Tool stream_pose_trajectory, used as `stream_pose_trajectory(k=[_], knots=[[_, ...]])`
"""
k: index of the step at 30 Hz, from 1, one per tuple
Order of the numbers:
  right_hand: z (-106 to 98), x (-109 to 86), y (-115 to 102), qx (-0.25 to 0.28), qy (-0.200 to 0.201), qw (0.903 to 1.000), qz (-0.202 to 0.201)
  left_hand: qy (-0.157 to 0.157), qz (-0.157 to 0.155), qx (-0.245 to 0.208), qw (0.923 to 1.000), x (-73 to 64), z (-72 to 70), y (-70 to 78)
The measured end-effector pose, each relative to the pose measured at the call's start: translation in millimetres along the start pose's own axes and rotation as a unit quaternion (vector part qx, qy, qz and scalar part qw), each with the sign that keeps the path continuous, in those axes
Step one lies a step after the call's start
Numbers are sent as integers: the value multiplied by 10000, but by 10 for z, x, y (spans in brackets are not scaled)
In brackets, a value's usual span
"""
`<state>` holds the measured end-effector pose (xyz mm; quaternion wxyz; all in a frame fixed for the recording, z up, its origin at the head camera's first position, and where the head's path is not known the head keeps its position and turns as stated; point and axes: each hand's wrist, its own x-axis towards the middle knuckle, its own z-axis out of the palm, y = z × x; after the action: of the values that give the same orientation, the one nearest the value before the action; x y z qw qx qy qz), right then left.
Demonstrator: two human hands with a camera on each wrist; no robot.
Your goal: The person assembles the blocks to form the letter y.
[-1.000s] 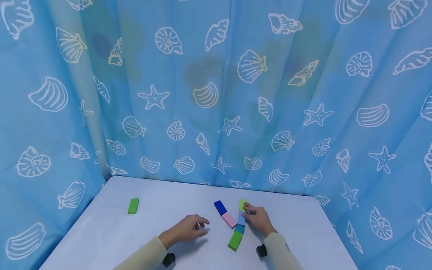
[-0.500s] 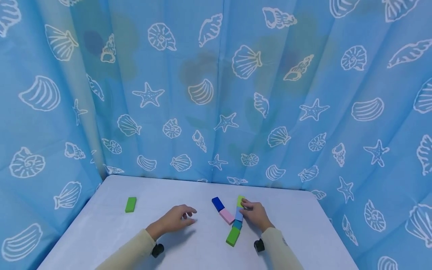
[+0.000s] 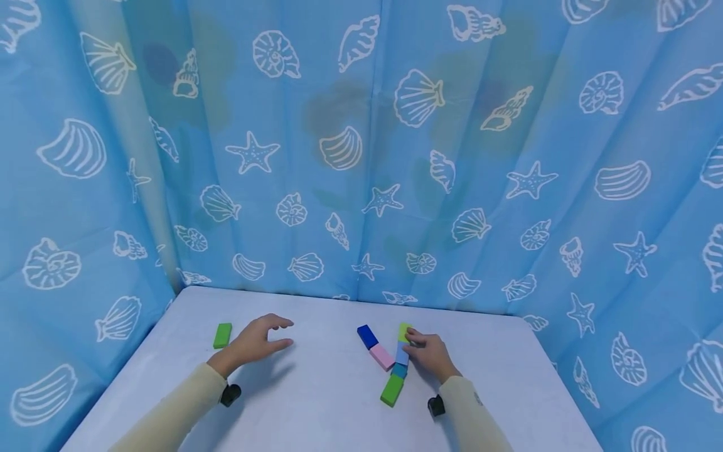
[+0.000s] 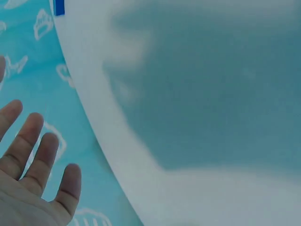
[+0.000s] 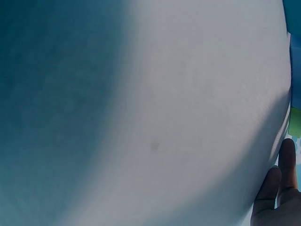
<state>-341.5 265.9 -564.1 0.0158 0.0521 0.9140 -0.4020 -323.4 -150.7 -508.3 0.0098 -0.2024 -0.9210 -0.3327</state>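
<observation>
My left hand hovers over the left part of the table, thumb and fingers spread apart with nothing between them. A green block lies just behind it to the left. On the right, several blocks lie in a branching shape. My right hand touches the yellow-green block and the light blue block with its fingertips. Below these sit a teal block and another green block. A pink block and a dark blue block form the left branch.
The white table carries all the blocks. A blue curtain with white shell prints stands behind its far edge and along both sides. In the left wrist view, a blue block shows at the top.
My left hand has moved left, away from the joined blocks and close to the lone green block, its fingers opening wider. The right hand has stayed at the yellow-green and light blue blocks.
</observation>
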Motion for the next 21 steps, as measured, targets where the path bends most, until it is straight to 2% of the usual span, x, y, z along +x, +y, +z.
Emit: stream_pose_trajectory(k=[6, 14, 21], knots=[[-17, 0, 13, 7, -4, 10000, -31, 203, -146, 245, 9994, -30, -195, -144], [-2, 1, -11, 73, -22, 10000, 49, 286, -462, 182, 9984, -87, -398, -437], [-10, -4, -39, 53, -24, 9999, 148, 182, -1146, -131, 9932, -142, -448, -614]])
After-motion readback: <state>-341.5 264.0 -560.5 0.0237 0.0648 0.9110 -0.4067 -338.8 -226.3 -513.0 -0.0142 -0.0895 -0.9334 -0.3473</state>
